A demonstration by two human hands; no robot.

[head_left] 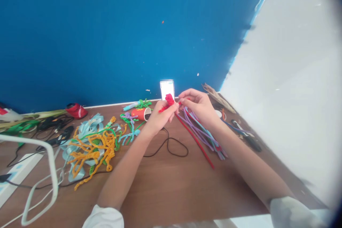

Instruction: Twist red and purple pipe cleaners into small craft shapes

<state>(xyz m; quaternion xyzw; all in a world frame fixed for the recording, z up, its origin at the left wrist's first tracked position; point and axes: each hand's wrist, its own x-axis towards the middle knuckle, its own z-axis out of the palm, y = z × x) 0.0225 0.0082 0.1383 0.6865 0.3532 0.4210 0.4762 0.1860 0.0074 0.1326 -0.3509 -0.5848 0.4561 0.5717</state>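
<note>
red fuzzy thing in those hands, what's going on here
A person at a brown table is handling red fuzzy stems barehanded. The left hand holds a bunched red piece, while the right hand pinches a red strand close beside it. A long red stem slants down below the hands. Purple stems lie beside it, and an orange tangle lies off to the left.

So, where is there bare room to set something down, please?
The near brown tabletop is bare between the left forearm and right forearm, below the black cable and long red pipe cleaner. The left is crowded with orange pipe cleaners and pale-blue ribbon; below the right hand, purple pipe cleaners.
</note>
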